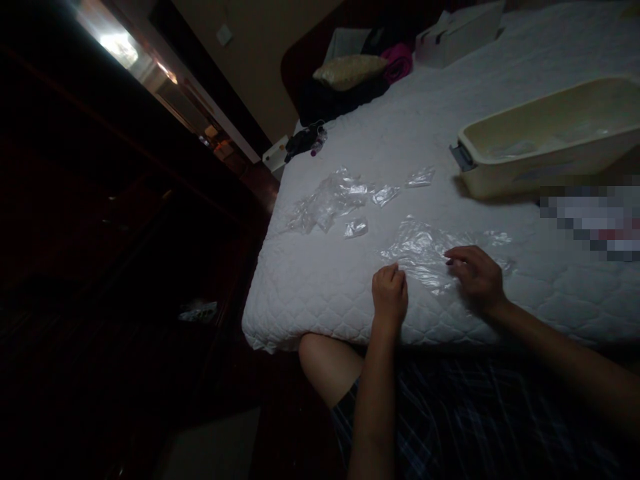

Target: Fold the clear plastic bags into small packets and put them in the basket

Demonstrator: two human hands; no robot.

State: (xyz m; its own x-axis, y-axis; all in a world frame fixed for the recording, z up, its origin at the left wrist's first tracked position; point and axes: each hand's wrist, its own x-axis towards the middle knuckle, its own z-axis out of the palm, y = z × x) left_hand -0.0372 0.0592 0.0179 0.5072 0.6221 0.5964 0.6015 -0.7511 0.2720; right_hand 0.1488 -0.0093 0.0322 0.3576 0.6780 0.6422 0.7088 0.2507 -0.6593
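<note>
A crinkled clear plastic bag (423, 250) lies spread on the white quilted bed in front of me. My left hand (390, 290) is closed at the bag's near left edge, its fingers pinching the plastic. Over the bag's right part is my right hand (475, 273), its fingers curved with a gap between thumb and index finger. Nothing shows in that gap except plastic beneath. Farther left lies a heap of clear plastic bags (330, 200). Small folded plastic bags rest near it, one (356, 228) closer to me and another (420, 177) farther back.
A cream plastic bin (540, 170) with a grey latch stands at the right, some clear plastic inside. Behind are a white box (457, 37), a patterned pillow (350, 71) and a rolled magenta cloth (399, 62). The mattress edge (280, 340) runs before my knees.
</note>
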